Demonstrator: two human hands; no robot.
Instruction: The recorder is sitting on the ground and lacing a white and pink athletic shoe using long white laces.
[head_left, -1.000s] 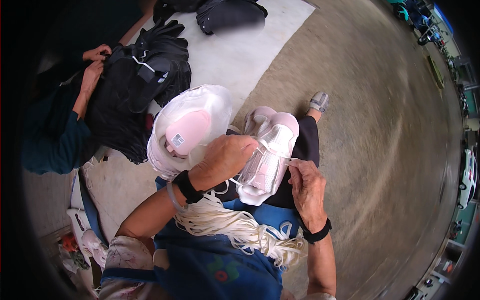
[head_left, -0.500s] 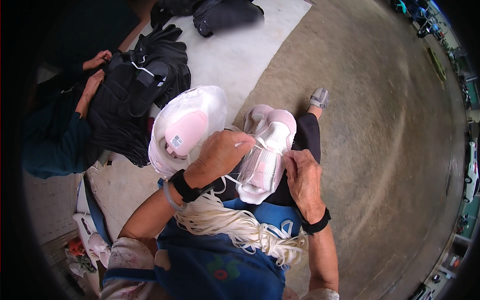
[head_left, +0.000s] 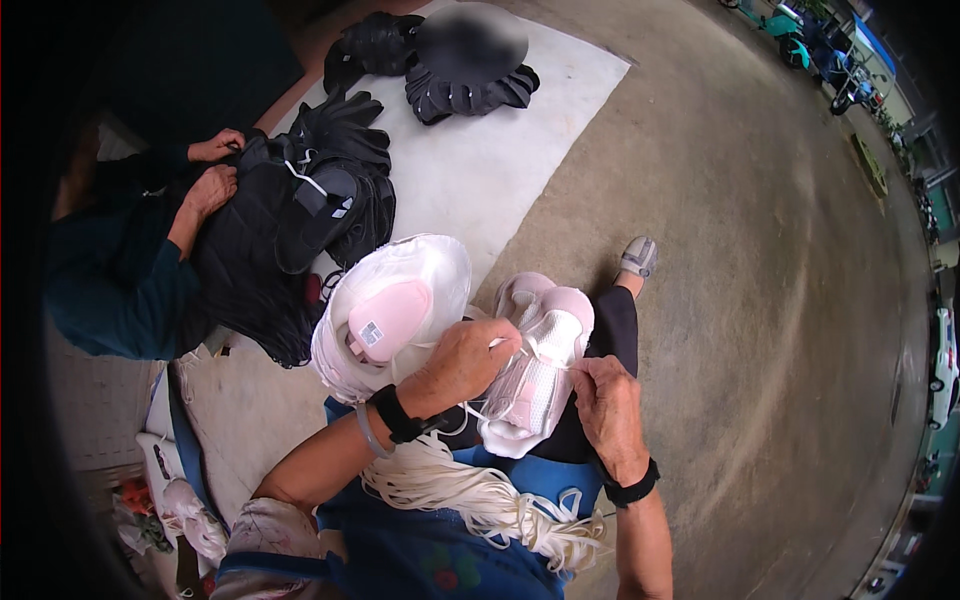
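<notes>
Left hand (head_left: 462,362), right hand (head_left: 612,408), pinching white lace (head_left: 546,359), pink-white shoe (head_left: 522,402) between

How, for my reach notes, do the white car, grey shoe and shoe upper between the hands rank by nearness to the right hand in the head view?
1. Shoe upper: immediately left.
2. Grey shoe: ahead, on a foot.
3. White car: far right edge.

Blk shoe uppers (head_left: 320,208) piled L; teal scooter (head_left: 793,50), wht car (head_left: 942,352) far R.
</notes>
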